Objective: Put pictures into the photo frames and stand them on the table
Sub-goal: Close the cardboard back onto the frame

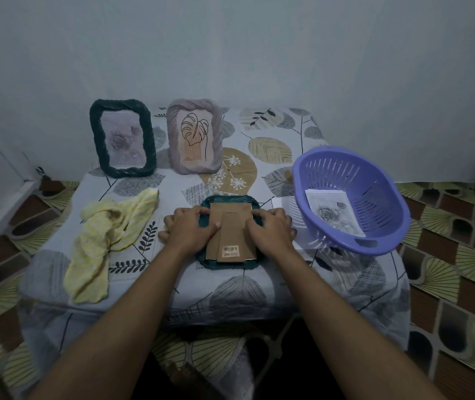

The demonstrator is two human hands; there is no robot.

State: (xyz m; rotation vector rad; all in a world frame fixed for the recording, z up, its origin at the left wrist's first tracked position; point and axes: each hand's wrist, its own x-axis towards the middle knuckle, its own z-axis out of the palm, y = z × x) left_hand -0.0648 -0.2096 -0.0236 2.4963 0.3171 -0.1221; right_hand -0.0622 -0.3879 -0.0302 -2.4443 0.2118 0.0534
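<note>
A dark green photo frame [232,202] lies face down on the table, its brown cardboard back [230,226] with stand flap and barcode sticker facing up. My left hand [188,229] grips the frame's left side, thumb pressing on the cardboard. My right hand [271,229] grips the right side, fingers curled onto the backing. Two frames stand upright at the back: a dark green one [123,138] with a rose picture and a mauve one [195,137] with a leaf drawing. A rose picture [333,212] lies in the purple basket [386,192].
A crumpled yellow cloth [106,241] lies left of my hands. A white sheet [283,204] sits between the frame and the basket. The table carries a leaf-patterned cover [271,148], stands against a pale wall, and has patterned floor tiles on both sides.
</note>
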